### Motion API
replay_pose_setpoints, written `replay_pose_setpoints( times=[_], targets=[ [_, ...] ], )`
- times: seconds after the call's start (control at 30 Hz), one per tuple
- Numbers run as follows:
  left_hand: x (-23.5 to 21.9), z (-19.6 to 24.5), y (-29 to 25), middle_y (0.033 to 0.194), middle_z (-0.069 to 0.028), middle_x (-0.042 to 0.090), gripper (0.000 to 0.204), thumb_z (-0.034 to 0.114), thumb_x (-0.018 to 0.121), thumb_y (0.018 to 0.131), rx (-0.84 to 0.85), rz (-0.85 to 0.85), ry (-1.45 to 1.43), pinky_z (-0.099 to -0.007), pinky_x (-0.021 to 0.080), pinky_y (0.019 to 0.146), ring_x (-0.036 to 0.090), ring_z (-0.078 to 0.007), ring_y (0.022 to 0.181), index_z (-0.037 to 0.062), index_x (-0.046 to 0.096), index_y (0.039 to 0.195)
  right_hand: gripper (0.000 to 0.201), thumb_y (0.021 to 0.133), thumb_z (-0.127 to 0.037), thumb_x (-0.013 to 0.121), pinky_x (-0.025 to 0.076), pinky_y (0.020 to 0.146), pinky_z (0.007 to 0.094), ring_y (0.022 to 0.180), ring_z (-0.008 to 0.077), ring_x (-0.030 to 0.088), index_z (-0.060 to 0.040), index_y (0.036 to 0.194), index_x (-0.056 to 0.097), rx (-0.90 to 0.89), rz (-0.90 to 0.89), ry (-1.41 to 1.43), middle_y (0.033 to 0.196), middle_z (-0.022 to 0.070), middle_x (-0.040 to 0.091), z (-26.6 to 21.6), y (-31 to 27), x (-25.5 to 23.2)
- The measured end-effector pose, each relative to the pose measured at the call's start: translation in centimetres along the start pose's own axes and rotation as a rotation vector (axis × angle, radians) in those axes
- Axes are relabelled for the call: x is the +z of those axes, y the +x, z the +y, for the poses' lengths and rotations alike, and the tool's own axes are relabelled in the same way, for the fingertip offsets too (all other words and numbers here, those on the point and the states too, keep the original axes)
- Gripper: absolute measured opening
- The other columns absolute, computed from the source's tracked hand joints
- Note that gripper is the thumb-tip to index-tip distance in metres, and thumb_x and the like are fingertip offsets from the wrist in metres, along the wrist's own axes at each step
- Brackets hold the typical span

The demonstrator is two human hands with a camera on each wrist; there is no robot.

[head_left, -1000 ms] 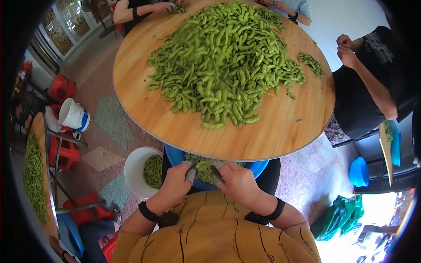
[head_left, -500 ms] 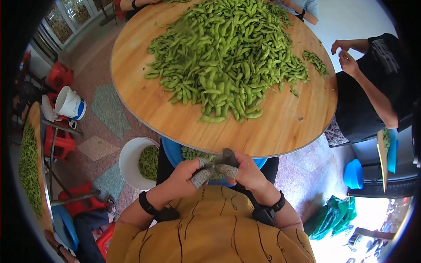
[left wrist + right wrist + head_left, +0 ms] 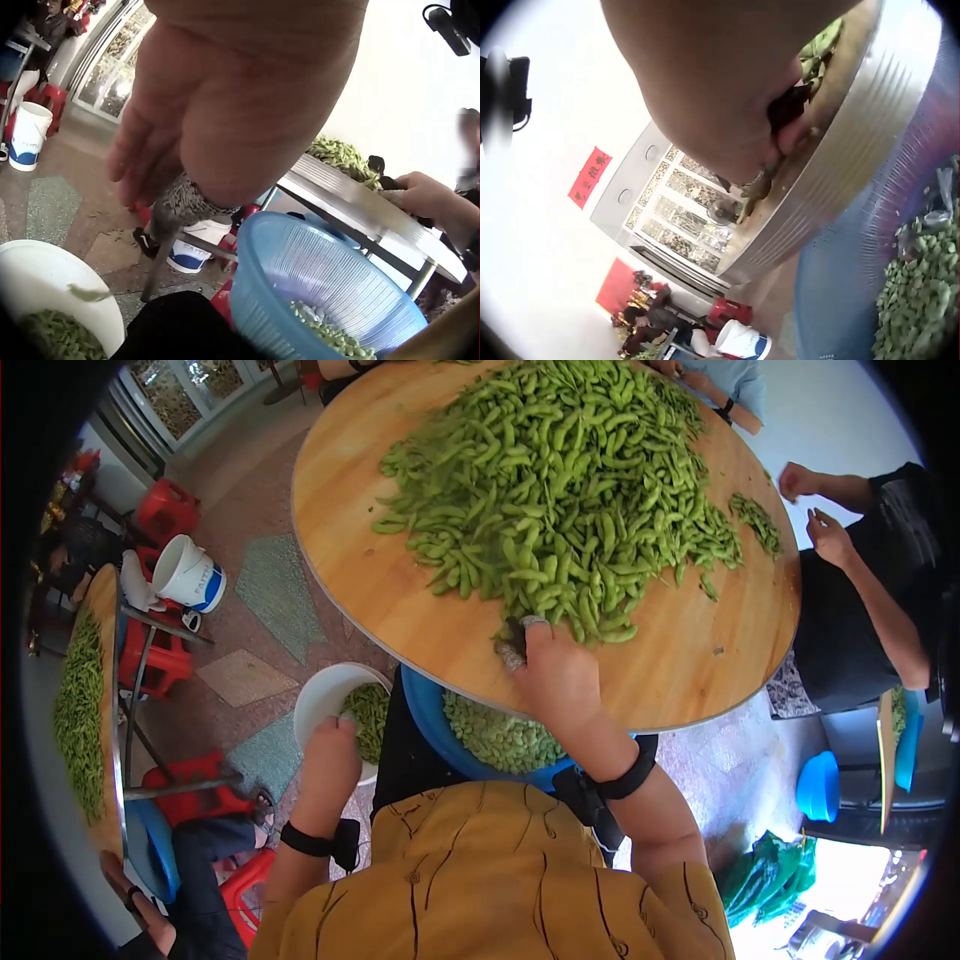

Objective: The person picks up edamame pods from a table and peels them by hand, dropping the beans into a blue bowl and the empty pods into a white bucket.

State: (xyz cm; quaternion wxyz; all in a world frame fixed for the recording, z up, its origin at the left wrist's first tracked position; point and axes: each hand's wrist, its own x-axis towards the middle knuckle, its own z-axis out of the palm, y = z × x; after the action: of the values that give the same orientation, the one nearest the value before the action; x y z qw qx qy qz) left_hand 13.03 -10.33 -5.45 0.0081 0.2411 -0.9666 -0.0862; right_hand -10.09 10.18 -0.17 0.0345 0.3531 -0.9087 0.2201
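Over the white bucket (image 3: 318,705) hangs my left hand (image 3: 335,760), its fingers loosely bent; the left wrist view shows this hand (image 3: 217,112) with a grey finger cover and a single pod (image 3: 88,292) below it, inside the bucket's mouth (image 3: 97,311). My right hand (image 3: 562,675) is at the near edge of the heap of green pods (image 3: 570,490) on the round table (image 3: 450,640). In the right wrist view, the covered fingers of this hand (image 3: 735,97) pinch a greenish pod (image 3: 747,208), partly hidden by the hand.
A blue basket (image 3: 425,710) of shelled beans (image 3: 500,735) sits under the table edge, against the lap. People sit around the table, one in black (image 3: 860,580) at the right. Red stools (image 3: 168,510) and another white bucket (image 3: 190,575) stand at the left.
My hands were together above the basket and have parted. The left moved left to the white bucket; the right moved forward onto the table by the pods. The beans in the basket are now uncovered.
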Motion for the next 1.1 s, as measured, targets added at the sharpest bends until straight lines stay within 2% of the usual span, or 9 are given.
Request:
replay_pose_setpoints(
  times=[0.23, 0.3, 0.37, 0.5, 0.73, 0.8, 0.93, 1.03, 1.1],
  targets=[
    [-4.9, 10.8, 3.8, 0.094, -0.0168, 0.064, 0.023, 0.010, 0.059, 0.088, 0.449, 0.100, -0.809, -0.0364, 0.051, 0.071, 0.064, -0.0329, 0.083, -0.0010, 0.060, 0.109, 0.023, 0.079, -0.017, 0.071, 0.052, 0.055, 0.0354, 0.063, 0.0239, 0.063, -0.0019, 0.095, 0.063, -0.145, 0.184, 0.205, 0.078, 0.0086, 0.063, 0.7, -1.6, -3.0],
    [-5.1, 13.2, 4.9, 0.093, -0.0144, 0.064, 0.024, 0.009, 0.058, 0.089, 0.468, 0.151, -0.920, -0.0334, 0.050, 0.071, 0.065, -0.0287, 0.081, -0.0009, 0.059, 0.111, 0.019, 0.087, -0.014, 0.066, 0.049, 0.056, 0.0297, 0.063, 0.0138, 0.059, -0.0002, 0.100, 0.063, 0.011, -0.053, 0.904, 0.077, 0.0034, 0.061, 1.2, -3.1, -3.4],
    [-5.2, 14.4, 5.7, 0.089, -0.0029, 0.063, 0.021, 0.012, 0.059, 0.093, 0.359, -0.471, -1.357, -0.0274, 0.048, 0.070, 0.060, -0.0125, 0.077, -0.0006, 0.059, 0.110, 0.019, 0.090, -0.013, 0.063, 0.048, 0.057, 0.0273, 0.064, 0.0108, 0.056, 0.0001, 0.104, 0.062, 0.163, -0.185, 1.081, 0.077, 0.0009, 0.059, 1.3, -4.2, -4.7],
    [-4.4, 15.7, 5.6, 0.084, 0.0002, 0.060, 0.017, 0.016, 0.055, 0.097, 0.259, -0.669, -1.582, -0.0225, 0.044, 0.064, 0.053, -0.0069, 0.073, 0.0012, 0.060, 0.105, 0.024, 0.094, -0.013, 0.057, 0.045, 0.062, 0.0227, 0.069, 0.0078, 0.054, 0.0005, 0.114, 0.057, 0.354, -0.420, 1.294, 0.081, -0.0016, 0.057, 3.1, -5.6, -5.6],
    [-2.8, 14.7, 5.2, 0.087, 0.0007, 0.059, 0.023, 0.017, 0.057, 0.097, 0.104, -0.673, -1.573, -0.0230, 0.044, 0.063, 0.051, -0.0064, 0.073, 0.0018, 0.059, 0.114, 0.026, 0.094, -0.008, 0.051, 0.046, 0.067, 0.0235, 0.074, 0.0080, 0.055, 0.0015, 0.118, 0.054, 0.301, -0.302, 1.232, 0.082, 0.0013, 0.059, 2.1, -7.5, -4.6],
    [-2.8, 14.8, 5.2, 0.085, 0.0007, 0.060, 0.021, 0.015, 0.056, 0.096, 0.078, -0.686, -1.578, -0.0227, 0.044, 0.062, 0.051, -0.0068, 0.071, 0.0018, 0.060, 0.113, 0.041, 0.097, -0.008, 0.044, 0.037, 0.049, 0.0185, 0.055, 0.0041, 0.045, -0.0036, 0.138, 0.041, 0.151, -0.368, 1.122, 0.079, 0.0002, 0.058, 2.6, -8.1, -3.8],
    [-3.5, 15.4, 5.1, 0.079, -0.0013, 0.061, 0.014, 0.013, 0.058, 0.095, 0.113, -0.599, -1.493, -0.0244, 0.044, 0.059, 0.054, -0.0099, 0.065, 0.0010, 0.060, 0.101, 0.043, 0.096, -0.007, 0.043, 0.037, 0.049, 0.0183, 0.056, 0.0035, 0.045, -0.0044, 0.139, 0.040, 0.178, -0.406, 1.116, 0.079, 0.0003, 0.059, 2.9, -8.0, -4.1],
    [-2.8, 15.2, 5.0, 0.080, -0.0019, 0.062, 0.016, 0.011, 0.059, 0.093, 0.401, -0.238, -1.199, -0.0277, 0.046, 0.060, 0.056, -0.0127, 0.068, -0.0001, 0.060, 0.104, 0.043, 0.095, -0.006, 0.043, 0.036, 0.049, 0.0183, 0.055, 0.0033, 0.044, -0.0053, 0.138, 0.041, 0.252, -0.451, 1.099, 0.076, -0.0006, 0.057, 2.5, -7.9, -4.5],
    [-1.9, 14.2, 5.0, 0.083, -0.0046, 0.061, 0.020, 0.012, 0.060, 0.093, 0.716, 0.037, -0.552, -0.0269, 0.047, 0.063, 0.054, -0.0114, 0.068, 0.0001, 0.061, 0.110, 0.040, 0.096, -0.007, 0.043, 0.035, 0.046, 0.0197, 0.051, 0.0042, 0.041, -0.0078, 0.136, 0.044, 0.172, -0.325, 1.135, 0.072, -0.0023, 0.053, 2.5, -8.2, -3.1]
  ],
)
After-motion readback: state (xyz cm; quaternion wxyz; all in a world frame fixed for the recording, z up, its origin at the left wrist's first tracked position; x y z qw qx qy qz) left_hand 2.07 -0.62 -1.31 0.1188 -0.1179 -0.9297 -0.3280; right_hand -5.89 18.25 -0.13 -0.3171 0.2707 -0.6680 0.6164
